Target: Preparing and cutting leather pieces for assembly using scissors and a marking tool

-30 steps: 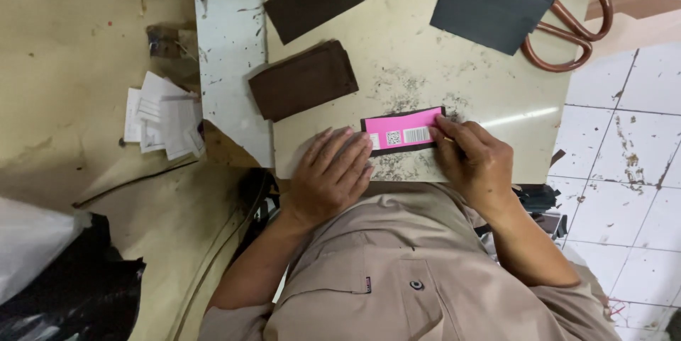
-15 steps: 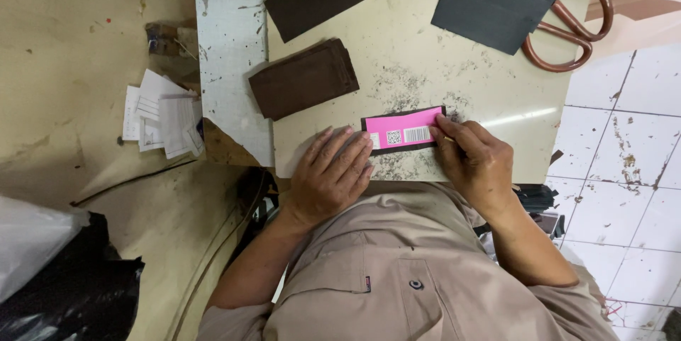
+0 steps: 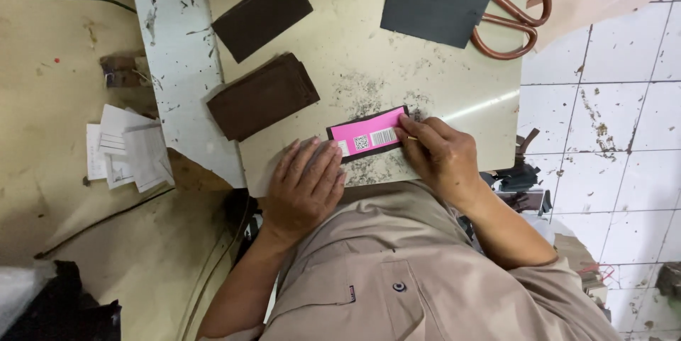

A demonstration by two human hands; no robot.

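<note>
keep the left hand [image 3: 306, 183] flat, pinning the pink card [image 3: 369, 137], while the right hand [image 3: 438, 157], fingers pinched on its end, traces steadily.

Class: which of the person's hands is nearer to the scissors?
Right. The right hand sits at the pink card's right end, below the scissors. The left hand lies flat at the card's left end, farther away.
</note>
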